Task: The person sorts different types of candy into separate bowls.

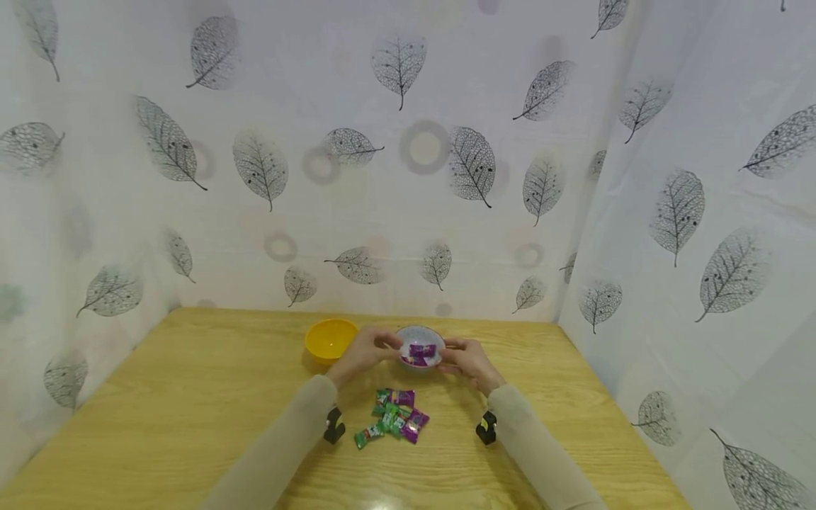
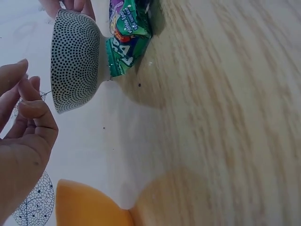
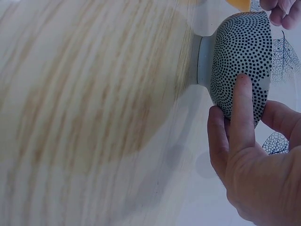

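Note:
A small bowl with black dots on its outer wall (image 3: 237, 59) stands upright on the table. Purple candy packets (image 1: 423, 350) lie inside it. My right hand (image 1: 470, 361) holds the bowl from the right, fingers on the outer wall and thumb by the rim. My left hand (image 1: 368, 350) is at the bowl's left rim with loosely bent fingers; the left wrist view shows those fingers (image 2: 40, 115) apart from the wall. Nothing shows between them. In front of the bowl lies a loose pile of green candy packets (image 1: 392, 419) and purple packets (image 1: 414, 425).
Left of the dotted bowl, close behind my left hand, stands a yellow bowl (image 1: 330, 341). The wooden table (image 1: 223, 382) runs back to a leaf-patterned curtain (image 1: 306, 234), which also hangs along the right side.

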Demonstrator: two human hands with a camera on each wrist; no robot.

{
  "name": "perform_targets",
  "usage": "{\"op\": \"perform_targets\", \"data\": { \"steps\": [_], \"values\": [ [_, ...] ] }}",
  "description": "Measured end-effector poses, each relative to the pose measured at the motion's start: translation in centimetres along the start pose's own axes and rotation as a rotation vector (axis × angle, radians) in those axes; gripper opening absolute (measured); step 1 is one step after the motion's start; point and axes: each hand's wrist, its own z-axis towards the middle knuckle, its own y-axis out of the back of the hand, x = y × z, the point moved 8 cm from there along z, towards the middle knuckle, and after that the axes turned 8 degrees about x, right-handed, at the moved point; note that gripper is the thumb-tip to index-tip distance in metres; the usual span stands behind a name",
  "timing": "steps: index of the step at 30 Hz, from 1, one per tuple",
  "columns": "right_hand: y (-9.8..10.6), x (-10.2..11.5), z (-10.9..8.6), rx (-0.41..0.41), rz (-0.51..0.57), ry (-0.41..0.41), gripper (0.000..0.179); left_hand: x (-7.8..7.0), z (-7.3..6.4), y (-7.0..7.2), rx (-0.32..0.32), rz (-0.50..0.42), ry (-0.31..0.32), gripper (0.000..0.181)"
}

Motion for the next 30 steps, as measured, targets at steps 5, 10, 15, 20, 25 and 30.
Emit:
{"op": "perform_targets", "data": {
  "steps": [5,10,15,20,25,30],
  "values": [
    [0.0,-0.1,0.0,-0.003,0.001,0.002,0.042,0.2,-0.7,-0.1,0.036,-0.047,-0.029,0.018],
    [0.0,-0.1,-0.1,-0.010,-0.004,0.001,0.041,1.1,-1.4,-0.6,0.118,-0.103,-0.007,0.019],
    [0.0,0.0,-0.1,-0.002,-0.007,0.007,0.042,1.8,-1.8,-1.6,0.212,-0.084,0.021,0.025],
    [-0.1,0.1,-0.1,0.010,-0.006,0.013,0.043,2.0,-1.9,-2.1,0.244,-0.085,0.041,0.021],
    [0.0,0.1,-0.1,0.007,-0.001,0.011,0.043,1.9,-1.9,-2.2,0.255,-0.055,0.050,0.021],
    [-0.1,0.1,-0.1,0.009,-0.004,0.009,0.043,2.2,-1.9,-2.5,0.275,-0.009,0.069,0.021]
  ]
}}
